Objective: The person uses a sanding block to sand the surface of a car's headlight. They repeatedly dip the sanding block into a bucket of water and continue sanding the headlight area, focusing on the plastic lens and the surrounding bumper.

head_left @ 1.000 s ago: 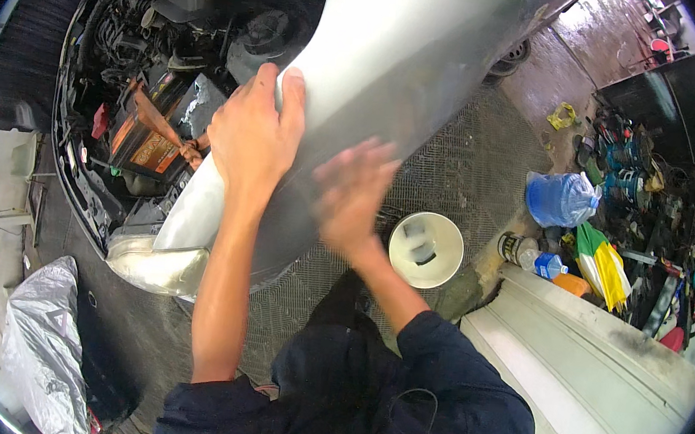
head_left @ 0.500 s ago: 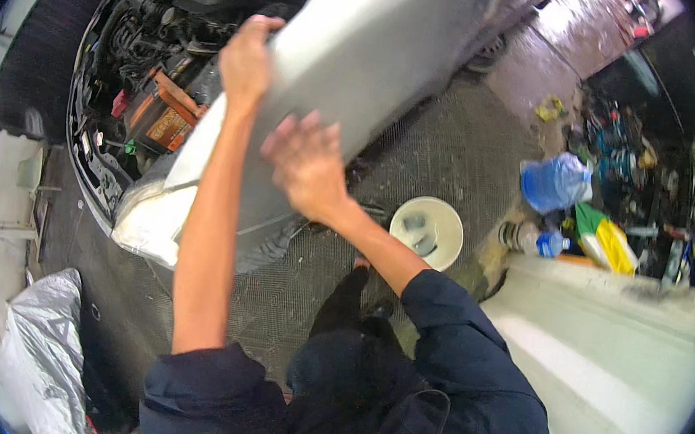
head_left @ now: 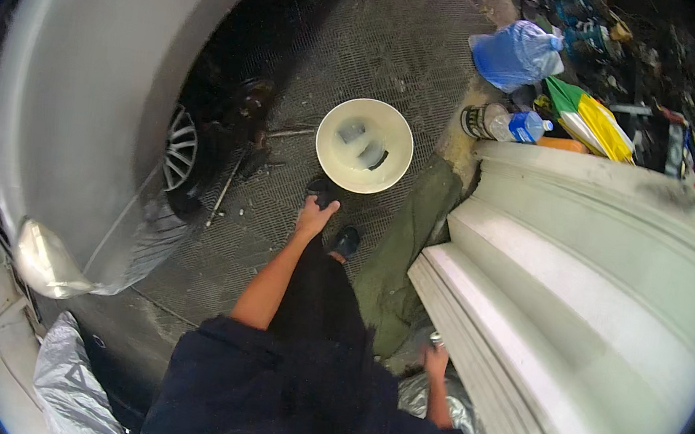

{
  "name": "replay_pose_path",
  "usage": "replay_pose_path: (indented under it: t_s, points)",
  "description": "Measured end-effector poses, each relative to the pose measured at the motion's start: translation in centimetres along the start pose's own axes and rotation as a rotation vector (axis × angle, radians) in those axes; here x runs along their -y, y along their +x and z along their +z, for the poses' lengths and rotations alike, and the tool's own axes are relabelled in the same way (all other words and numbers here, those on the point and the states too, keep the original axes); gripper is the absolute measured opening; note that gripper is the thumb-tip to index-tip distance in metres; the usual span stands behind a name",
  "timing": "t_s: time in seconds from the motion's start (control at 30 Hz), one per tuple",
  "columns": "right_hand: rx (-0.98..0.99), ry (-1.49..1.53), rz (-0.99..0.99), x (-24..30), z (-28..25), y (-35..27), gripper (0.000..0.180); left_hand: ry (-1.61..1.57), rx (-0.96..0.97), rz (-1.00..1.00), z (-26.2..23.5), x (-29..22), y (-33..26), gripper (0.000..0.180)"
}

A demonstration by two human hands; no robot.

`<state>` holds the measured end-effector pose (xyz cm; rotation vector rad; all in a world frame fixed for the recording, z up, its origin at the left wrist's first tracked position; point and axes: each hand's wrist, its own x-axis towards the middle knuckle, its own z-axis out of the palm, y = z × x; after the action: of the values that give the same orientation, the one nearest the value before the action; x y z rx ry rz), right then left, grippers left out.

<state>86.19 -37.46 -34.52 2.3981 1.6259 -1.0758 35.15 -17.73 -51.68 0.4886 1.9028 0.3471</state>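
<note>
The left hand [head_left: 312, 217], loose and empty, is near a round cream plastic bucket [head_left: 338, 164] at twelve o'clock, two grey pieces [head_left: 352, 131] inside; right hand [head_left: 436, 361], five o'clock, grasp unclear. Neither touches the curved silver car fender [head_left: 119, 49], ten o'clock; completion unclear.

Lighting uneven, moderate overall. Soft sheen on silver car fender [head_left: 90, 88], left; small bright glare on headlamp [head_left: 46, 260]. Wheel arch [head_left: 233, 57] deep in shadow; dark clothing [head_left: 279, 388] loses detail, near. White panel [head_left: 589, 251], right, brightly lit in a pale band. Right hand [head_left: 435, 362] slightly blurred. Fisheye bends edges; rim falls to black, bluish fringe at near left
</note>
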Motion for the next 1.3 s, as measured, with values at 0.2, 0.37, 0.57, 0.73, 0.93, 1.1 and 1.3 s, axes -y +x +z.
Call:
replay_pose_path:
  t_s: [0.2, 0.37, 0.57, 0.73, 0.93, 1.1, 1.3]
  points:
    - [0.227, 0.173, 0.753, -2.9, 1.6, -21.7, 0.038, -0.773, 0.092, -0.364, 8.7, -0.4, 14.6, 0.125]
    - [0.239, 0.204, 0.823, -2.0, 3.1, -21.4, 0.043, -0.809, -0.127, -0.25, 12.1, 1.6, 19.5, 0.048]
    - [0.122, 0.275, 0.533, -3.0, 1.5, -13.7, 0.052, -0.702, -0.155, -0.237, 9.2, 1.4, 13.2, 0.073]
    - [-0.042, 0.055, 0.244, 0.8, -0.1, 1.7, 0.037, -0.353, -0.305, -0.281, 4.6, 9.0, 6.2, 0.075]
    - [0.254, 0.295, -0.262, 18.7, 1.4, -1.4, 0.029, -0.505, -0.366, -0.399, 0.8, 22.2, -4.9, 0.055]
    - [0.476, 0.284, -0.223, 25.4, 6.4, -0.3, 0.022, -0.949, -0.56, -0.419, -1.9, 37.5, -7.4, 0.068]
    - [0.503, 0.112, -0.387, 28.4, 13.5, -1.8, 0.021, -1.477, -0.711, -0.49, -3.6, 47.0, -13.4, 0.057]
